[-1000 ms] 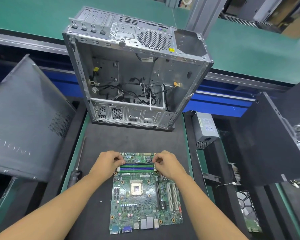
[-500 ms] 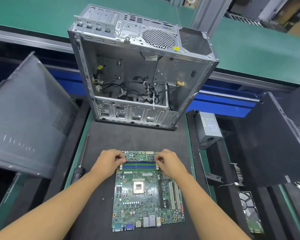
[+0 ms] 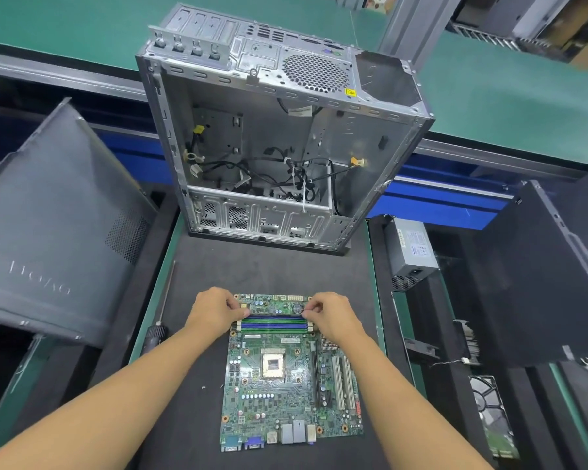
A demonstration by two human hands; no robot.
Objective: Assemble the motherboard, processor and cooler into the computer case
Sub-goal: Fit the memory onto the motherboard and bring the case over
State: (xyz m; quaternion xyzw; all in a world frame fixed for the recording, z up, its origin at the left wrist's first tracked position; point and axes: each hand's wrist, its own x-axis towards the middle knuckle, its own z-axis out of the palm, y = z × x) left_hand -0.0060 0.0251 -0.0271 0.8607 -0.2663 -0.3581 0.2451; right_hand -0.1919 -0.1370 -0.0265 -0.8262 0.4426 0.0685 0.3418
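Green circuit board, the motherboard (image 3: 286, 395), lies flat on the dark mat of the desk (image 3: 269, 269), close to the person and well apart from the computer case (image 3: 370, 140). Its port block faces the person, and its blue and green memory slots (image 3: 275, 324) run across the far end. The square processor socket (image 3: 273, 363) sits near the middle, metal-framed, with no cooler over it. Whether a chip is seated in it I cannot tell.

Both hands work at the far end of the board. The left hand (image 3: 214, 312) and the right hand (image 3: 333, 315) each have fingers curled, thumb and forefinger pinched at opposite ends of the farthest memory slot. Whether they grip the latches or a module, the view does not show.

I judge the task to be at an early stage. The board is not yet in the case, no cooler is mounted, and all the fitting and fastening lies ahead.

Beyond the board, the case stands at the far edge of the mat with its open side facing the camera. Inside are only loose black cables (image 3: 286, 178) and bare metal. A screwdriver (image 3: 160, 320) lies to the left of the board, along the mat's edge. A grey side panel (image 3: 48, 239) leans at the left, and a boxed power supply (image 3: 409, 252) sits at the right.
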